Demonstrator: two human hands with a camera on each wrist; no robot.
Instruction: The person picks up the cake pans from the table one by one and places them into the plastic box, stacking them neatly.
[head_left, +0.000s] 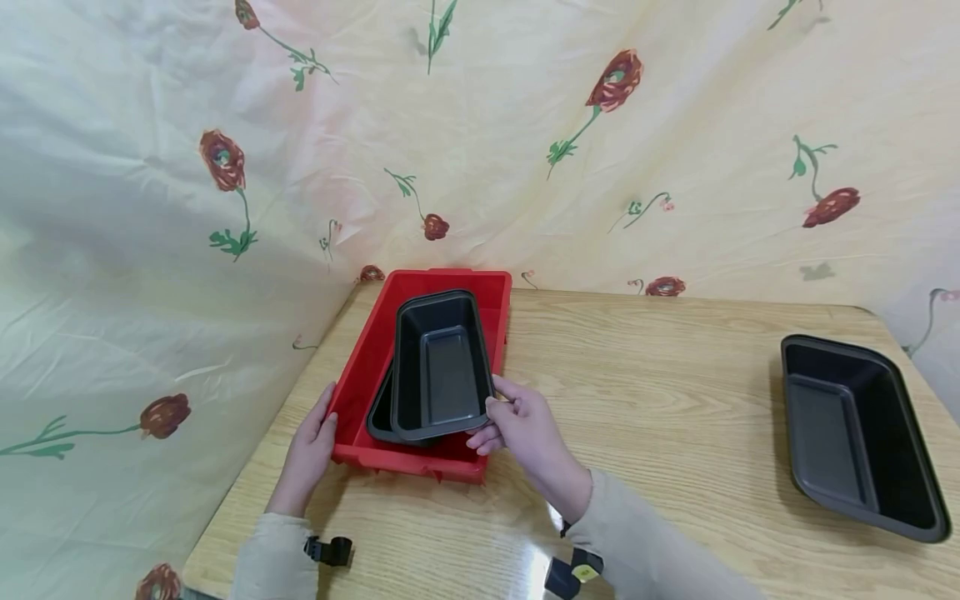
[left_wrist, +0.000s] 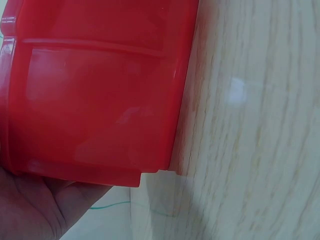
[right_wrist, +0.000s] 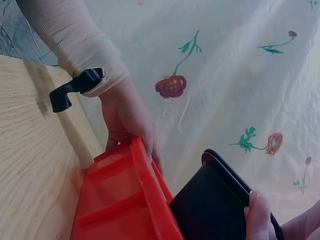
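Observation:
A red plastic bin [head_left: 408, 461] stands on the table at its left end. My left hand [head_left: 306, 450] grips the bin's near left corner, thumb over the rim; the left wrist view shows the bin's outer wall [left_wrist: 100, 110] close up. Between thumb and fingers, my right hand [head_left: 531, 432] pinches the near right corner of a black loaf pan [head_left: 447, 375]. This pan is above the bin, overlapping a second black loaf pan [head_left: 380, 410] that lies inside and is mostly hidden. In the right wrist view, the held pan [right_wrist: 212, 200] appears tilted beside the bin's rim.
Another black loaf pan [head_left: 832, 442] sits on the wooden table [head_left: 637, 400] at the far right. A floral cloth [head_left: 480, 150] hangs behind the table and along its left side, close to the bin.

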